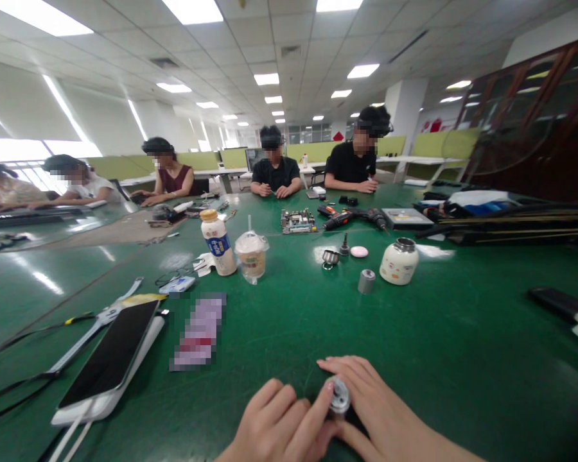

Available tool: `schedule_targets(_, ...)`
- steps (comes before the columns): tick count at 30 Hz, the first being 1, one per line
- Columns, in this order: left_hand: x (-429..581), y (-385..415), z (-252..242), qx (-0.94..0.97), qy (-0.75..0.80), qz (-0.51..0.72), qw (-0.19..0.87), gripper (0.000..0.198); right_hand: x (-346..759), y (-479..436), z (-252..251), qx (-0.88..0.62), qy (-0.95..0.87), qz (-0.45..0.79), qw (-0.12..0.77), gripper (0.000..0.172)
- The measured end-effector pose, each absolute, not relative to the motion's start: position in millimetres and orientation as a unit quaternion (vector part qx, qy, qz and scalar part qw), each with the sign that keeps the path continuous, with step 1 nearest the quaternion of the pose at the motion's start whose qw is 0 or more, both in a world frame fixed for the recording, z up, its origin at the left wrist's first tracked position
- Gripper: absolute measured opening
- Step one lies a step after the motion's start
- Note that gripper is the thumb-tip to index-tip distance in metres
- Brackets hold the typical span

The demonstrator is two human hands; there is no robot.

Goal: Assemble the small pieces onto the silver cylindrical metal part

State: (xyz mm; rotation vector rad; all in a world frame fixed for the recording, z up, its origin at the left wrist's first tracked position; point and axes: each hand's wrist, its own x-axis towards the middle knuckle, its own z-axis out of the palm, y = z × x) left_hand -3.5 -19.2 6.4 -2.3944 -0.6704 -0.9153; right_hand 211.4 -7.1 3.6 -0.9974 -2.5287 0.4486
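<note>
Both my hands meet at the bottom middle of the green table [414, 333]. A small round silver metal part [339, 396] sits between them. My left hand [279, 420] has its fingers curled, with a fingertip against the part. My right hand [380, 410] wraps round it from the right, fingers bent over the top. Whatever lies beneath the part is hidden by my fingers. Further up the table stand a cream bottle without its cap [399, 262], a grey metal cylinder [366, 281], a small silver ring piece [330, 258] and a pink disc [359, 251].
A phone on a white power bank [110, 359] lies at the left with cables. A milk bottle [218, 242] and a lidded drink cup [251, 255] stand mid-table. A circuit board [297, 221], a power drill [351, 218] and a dark phone [559, 301] lie about. Several people sit at the far side.
</note>
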Motion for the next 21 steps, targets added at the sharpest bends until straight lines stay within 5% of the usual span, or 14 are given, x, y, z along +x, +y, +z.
schedule_targets(14, -3.5, -19.8, 5.1, -0.879, -0.25, -0.339, 0.224, 0.031, 211.6, -6.2, 3.5, -0.343, -0.901, 0.168, 0.204, 0.038)
schedule_targets(21, -2.0, -21.0, 6.4, -0.848, -0.319, -0.406, 0.124, 0.029, 213.7, -6.7, -0.2, -0.353, -0.897, 0.176, 0.2, 0.042)
